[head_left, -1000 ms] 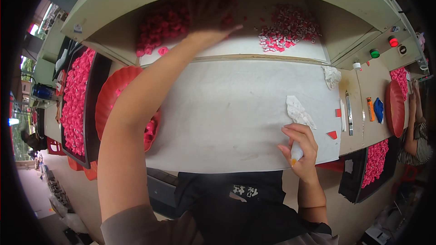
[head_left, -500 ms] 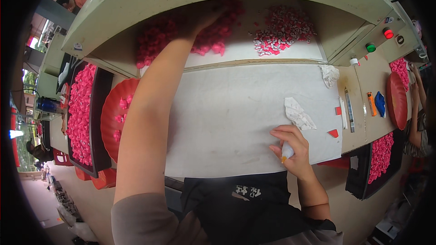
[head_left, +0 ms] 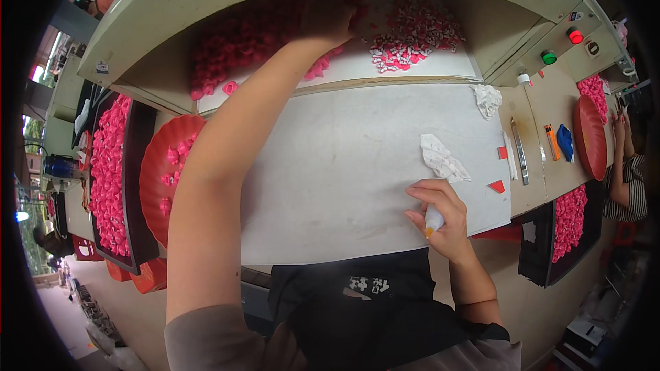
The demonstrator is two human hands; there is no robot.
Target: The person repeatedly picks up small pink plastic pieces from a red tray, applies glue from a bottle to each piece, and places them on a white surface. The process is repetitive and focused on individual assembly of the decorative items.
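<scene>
My left hand (head_left: pixel 326 20) reaches deep into the shaded booth, at the pile of small pink plastic pieces (head_left: pixel 237 45). Shadow and the pieces hide its fingers, so I cannot make out a grip. Over the white paper sheet (head_left: pixel 330 165), my right hand (head_left: pixel 448 216) is closed around a small white squeeze bottle (head_left: pixel 434 218) with a yellowish tip pointing down. To the right of my left hand lies a second heap, of smaller pink-and-white pieces (head_left: pixel 416 34). Just beyond my right hand rests a crumpled white tissue (head_left: pixel 443 158).
A red fluted bowl (head_left: pixel 152 185) with some pink pieces and a black tray (head_left: pixel 141 199) full of them stand at left. At right lie tweezers (head_left: pixel 519 151), an orange tube (head_left: pixel 553 141), a blue item (head_left: pixel 565 142) and another red bowl (head_left: pixel 590 137). A co-worker's arm (head_left: pixel 621 158) shows there.
My left hand has moved a little right within the pink pile. My right hand keeps the bottle in nearly the same place. The whole view has shifted slightly.
</scene>
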